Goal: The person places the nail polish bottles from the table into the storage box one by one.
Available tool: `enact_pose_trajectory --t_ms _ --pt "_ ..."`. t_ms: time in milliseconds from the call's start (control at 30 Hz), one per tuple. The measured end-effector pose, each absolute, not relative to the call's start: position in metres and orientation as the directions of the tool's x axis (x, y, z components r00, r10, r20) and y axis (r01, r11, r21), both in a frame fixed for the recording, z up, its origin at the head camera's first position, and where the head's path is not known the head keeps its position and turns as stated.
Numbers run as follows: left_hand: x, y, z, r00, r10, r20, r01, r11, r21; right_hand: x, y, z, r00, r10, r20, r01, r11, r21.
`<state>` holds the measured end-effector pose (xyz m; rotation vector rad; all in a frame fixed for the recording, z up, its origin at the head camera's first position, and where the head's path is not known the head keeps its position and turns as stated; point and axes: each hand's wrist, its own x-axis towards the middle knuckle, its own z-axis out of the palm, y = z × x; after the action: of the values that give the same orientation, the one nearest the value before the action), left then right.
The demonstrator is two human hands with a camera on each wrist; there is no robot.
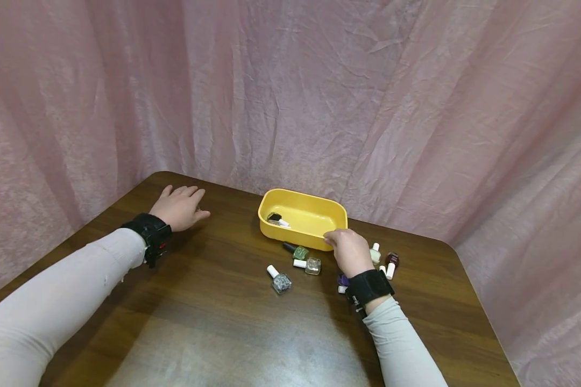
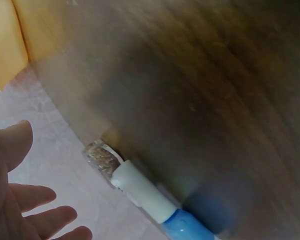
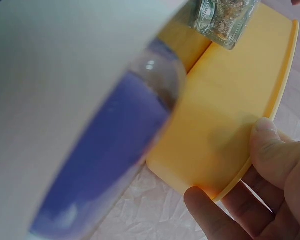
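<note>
**Right hand on the yellow bin!**

Here it is, pinching the rim at the bin's near right corner, presumably to steady it beside the table's far edge. Nail polish bottles lie in the bin's near left corner. Towards the table's far left corner, the left hand is spread, probably for reaching: a glitter polish bottle lies near its fingers. Green polish lies just off the bin's near side.

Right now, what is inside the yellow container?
Small bottles, one with a white cap, lie at the left end of the yellow container. Its near wall hides the floor just behind it; I cannot tell what lies there.
</note>
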<state>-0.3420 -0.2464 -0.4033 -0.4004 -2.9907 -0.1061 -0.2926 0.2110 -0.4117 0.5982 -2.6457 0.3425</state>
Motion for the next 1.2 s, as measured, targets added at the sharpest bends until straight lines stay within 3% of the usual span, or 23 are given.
enact_pose_trajectory --t_ms 667,1200 --pt "-0.340 -0.257 -0.408 -0.985 0.166 0.050 0.169 0.984 0.049 -0.293 0.211 -0.412 -0.830 -0.352 0.434 -0.450 0.881 -0.146" --pt "-0.336 -0.255 -0.409 -0.987 0.161 -0.007 0.161 0.986 0.035 -0.293 0.211 -0.412 -0.829 -0.354 0.432 -0.452 0.880 -0.147"
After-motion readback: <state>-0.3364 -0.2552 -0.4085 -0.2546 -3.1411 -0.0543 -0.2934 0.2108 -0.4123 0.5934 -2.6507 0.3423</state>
